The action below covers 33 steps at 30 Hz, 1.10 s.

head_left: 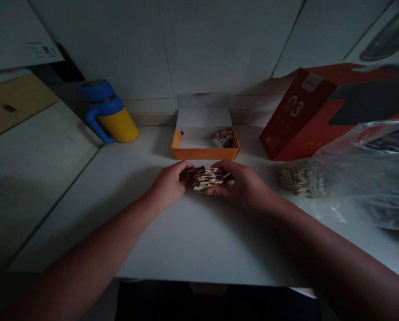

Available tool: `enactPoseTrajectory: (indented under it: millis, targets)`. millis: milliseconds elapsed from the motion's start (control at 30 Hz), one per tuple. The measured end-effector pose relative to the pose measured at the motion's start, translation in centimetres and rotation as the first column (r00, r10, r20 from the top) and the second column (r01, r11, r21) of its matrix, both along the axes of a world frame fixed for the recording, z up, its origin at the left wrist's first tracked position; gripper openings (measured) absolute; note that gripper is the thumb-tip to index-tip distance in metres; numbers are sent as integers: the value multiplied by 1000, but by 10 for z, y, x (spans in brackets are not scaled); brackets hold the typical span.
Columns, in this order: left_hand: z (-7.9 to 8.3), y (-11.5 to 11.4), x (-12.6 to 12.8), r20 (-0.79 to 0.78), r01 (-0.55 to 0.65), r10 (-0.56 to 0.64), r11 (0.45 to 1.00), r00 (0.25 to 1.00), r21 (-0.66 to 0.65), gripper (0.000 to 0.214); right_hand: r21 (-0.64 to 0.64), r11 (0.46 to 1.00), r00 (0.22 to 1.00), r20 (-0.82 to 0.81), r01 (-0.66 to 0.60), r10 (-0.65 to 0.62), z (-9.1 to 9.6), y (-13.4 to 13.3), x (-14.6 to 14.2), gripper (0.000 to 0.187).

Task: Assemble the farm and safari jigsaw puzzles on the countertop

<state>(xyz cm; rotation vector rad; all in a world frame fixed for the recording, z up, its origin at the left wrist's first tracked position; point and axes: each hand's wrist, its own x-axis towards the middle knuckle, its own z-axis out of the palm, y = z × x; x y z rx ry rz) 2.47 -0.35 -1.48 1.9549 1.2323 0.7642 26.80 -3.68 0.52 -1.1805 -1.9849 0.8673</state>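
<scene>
Bundle of folded strips: a little stack of printed, layered bits (209, 179), looked like paper or card, held just above or on the tabletop (199, 245) (couldn't tell which), right in front of the orange box (206, 154).
Left hand (171, 180): fingers clamped on the bundle's darker left end.
Right hand (242, 180): fingers wrapped round the other end, thumb side toward the person.
Weight and feel: my guess was super light, springy across the layers, a bit slick if the print was glossy.
Fragility: probably wouldn't break, but creasing or fanning apart seemed likely.
Best hold: both ends, I'd say, gentle squeeze so the layers stayed together.
Orange box: lid up, similar printed piece (222, 139) in its right side.
Tabletop: pale, smooth-looking, with a yellow-and-blue jug (117, 118) on the left.
Right side: red "23" box (286, 116), plus a clear plastic bag (349, 183) near a ribbed bundle (301, 178).
Room: pretty dim, pale panelled wall (216, 49) behind.
</scene>
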Motion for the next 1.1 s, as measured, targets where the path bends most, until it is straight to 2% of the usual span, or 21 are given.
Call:
enactPoseTrajectory:
  millis: [133, 267, 333, 433, 533, 600, 800, 933, 1000, 1100]
  targets:
    - [-9, 0, 4, 122, 94, -90, 995, 988, -31, 34, 42, 993, 990, 89, 107, -110, -10, 3, -6, 47]
    - [-7, -3, 7, 49, 83, -83, 997, 995, 9, 39, 71, 977, 968, 142, 199, -207, -15, 5, -5, 61]
    - [-3, -5, 9, 31, 88, -88, 996, 996, -1, 42, 110, 979, 963, 191, 171, -190, -16, 6, -4, 61]
    - [4, -9, 13, 108, 115, -108, 991, 988, -63, 45, 157, 985, 956, 271, 68, -109, -16, 7, -4, 51]
    - [8, -16, 16, 159, 114, -100, 990, 982, -81, 34, 162, 986, 950, 302, 32, -80, -16, 6, -5, 49]
    - [8, -21, 17, 132, 114, -108, 993, 985, -42, 31, 165, 986, 948, 309, 23, -74, -16, 5, -5, 51]
    - [4, -30, 17, -83, 179, -172, 980, 982, 85, 59, 179, 983, 948, 318, -27, -32, -19, 7, 0, 50]
    - [-1, -31, 21, -139, 196, -179, 974, 974, 117, 57, 193, 981, 878, 467, 14, -105, -23, 2, -3, 56]
    - [-6, -31, 24, -166, 212, -183, 961, 969, 177, 58, 218, 975, 834, 533, 29, -144, -24, -3, -7, 58]
    - [-12, -30, 29, -224, 220, -160, 936, 961, 275, 68, 237, 971, 812, 563, 17, -152, -25, -10, -14, 56]
